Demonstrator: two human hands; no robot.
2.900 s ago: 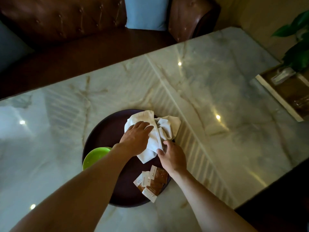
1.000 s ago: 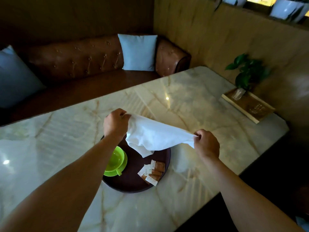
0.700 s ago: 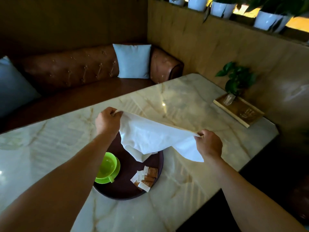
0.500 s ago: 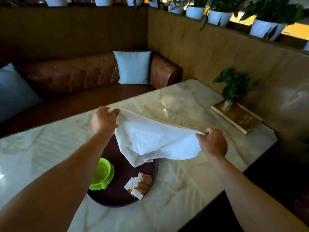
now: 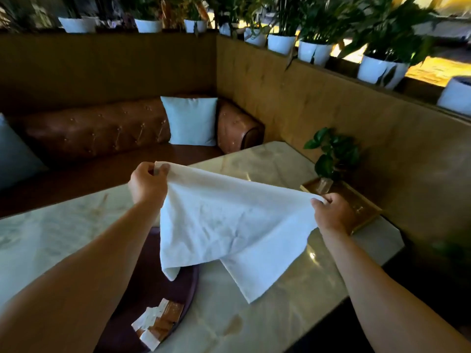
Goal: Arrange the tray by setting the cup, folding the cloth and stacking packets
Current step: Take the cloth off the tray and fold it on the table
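A white cloth (image 5: 229, 225) hangs spread in the air above the table. My left hand (image 5: 146, 183) pinches its upper left corner and my right hand (image 5: 331, 212) pinches its right corner. The cloth's lower corners droop toward the tabletop. Below it lies the dark round tray (image 5: 190, 284), partly hidden by my left forearm and the cloth. Several brown and white packets (image 5: 159, 323) lie in a loose heap at the tray's near right edge. The green cup is hidden behind my left arm.
The marble table (image 5: 293, 307) has a brownish stain (image 5: 233, 324) near its front edge. At the table's far right stands a wooden tray (image 5: 362, 207) with a small plant (image 5: 331, 154). A brown leather bench (image 5: 102, 128) with pale cushions runs behind the table.
Both hands have lifted the cloth higher and stretched it wider. The view has tilted up, and my left arm now covers the green cup.
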